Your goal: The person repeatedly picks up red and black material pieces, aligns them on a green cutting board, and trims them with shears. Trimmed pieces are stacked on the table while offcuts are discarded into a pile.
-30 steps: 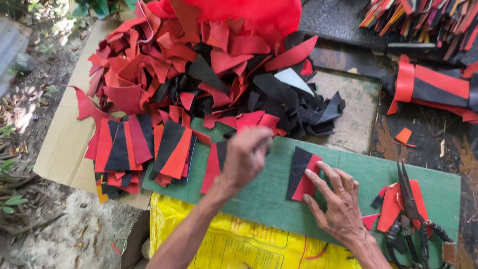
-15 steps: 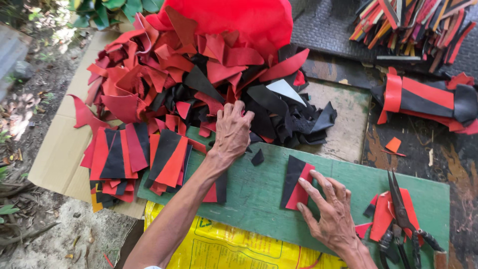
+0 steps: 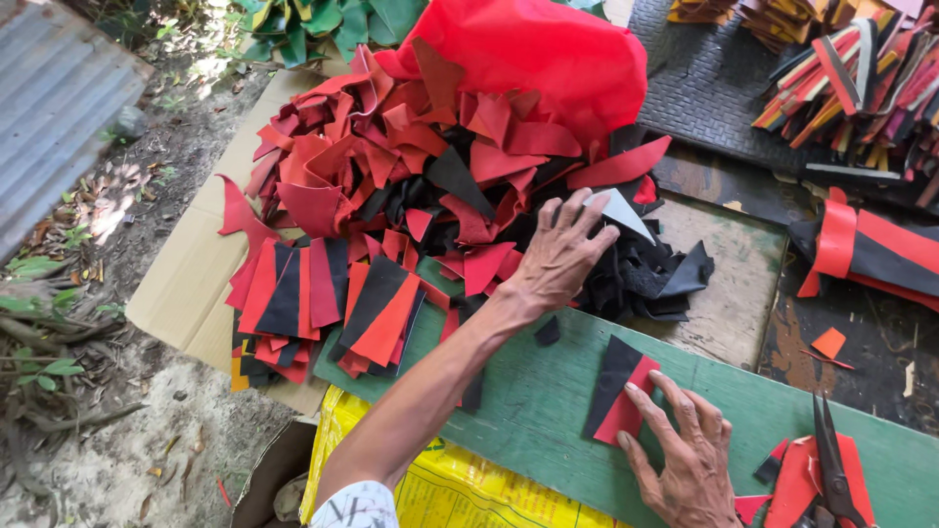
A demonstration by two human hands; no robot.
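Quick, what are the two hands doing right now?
Left hand: open, fingers spread on the pile of red and black scraps, gripping nothing.
Right hand: open, flat, fingertips pressing the black-and-red piece on the green board.

Right beside my right fingers (image 3: 675, 411), just off to their right, black-handled scissors (image 3: 831, 469) lie on red offcuts. Below those fingers, a yellow sack (image 3: 460, 489) pokes out. Further right and up, one small orange scrap (image 3: 829, 342), then a rolled red-and-black bundle (image 3: 871, 249). Well above my left fingers (image 3: 577, 220), a red bag (image 3: 528, 49). Up to their right, a black ribbed mat (image 3: 704, 88) and a heap of coloured strips (image 3: 851, 78). Left of those fingers, neat stacks of red and black wedges (image 3: 293, 293) sit on cardboard (image 3: 186, 284). Far left, a corrugated metal sheet (image 3: 59, 108), dirt, and green leaves (image 3: 323, 24) up top.
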